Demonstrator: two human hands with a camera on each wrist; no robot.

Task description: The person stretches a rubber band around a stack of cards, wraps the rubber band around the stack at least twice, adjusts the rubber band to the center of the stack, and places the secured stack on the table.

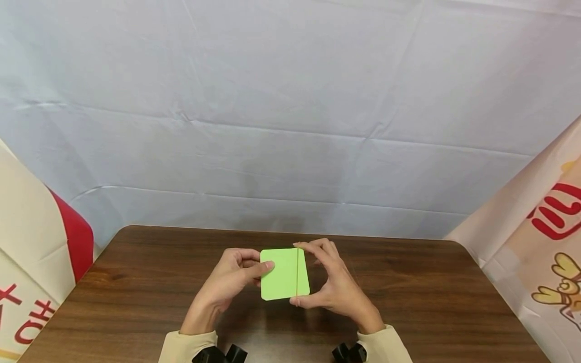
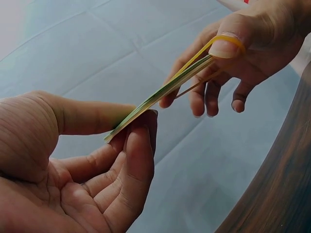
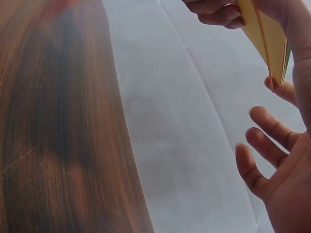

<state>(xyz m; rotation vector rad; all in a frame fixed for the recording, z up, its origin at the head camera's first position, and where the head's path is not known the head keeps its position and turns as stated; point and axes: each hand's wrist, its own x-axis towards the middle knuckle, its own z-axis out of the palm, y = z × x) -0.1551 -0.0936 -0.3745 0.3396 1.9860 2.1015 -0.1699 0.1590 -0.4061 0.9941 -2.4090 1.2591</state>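
Note:
A small stack of square, round-cornered green paper sheets (image 1: 278, 275) is held up above the table. My left hand (image 1: 227, 277) pinches its left side, thumb on the green face and fingers behind. Around the right part of the stack runs a thin yellow rubber band (image 1: 297, 272). My right hand (image 1: 338, 282) holds this band at the top and bottom edges with forefinger and thumb. In the left wrist view the band (image 2: 228, 38) loops over the right thumb. The right wrist view shows the stack's yellowish back (image 3: 274, 41); the other right fingers are spread.
Beneath the hands lies a dark wooden table (image 1: 150, 282) with rounded far corners. A pale cloth (image 1: 290, 111) hangs behind it. Printed banners flank it, one on the left (image 1: 27, 227) and one on the right (image 1: 540, 252).

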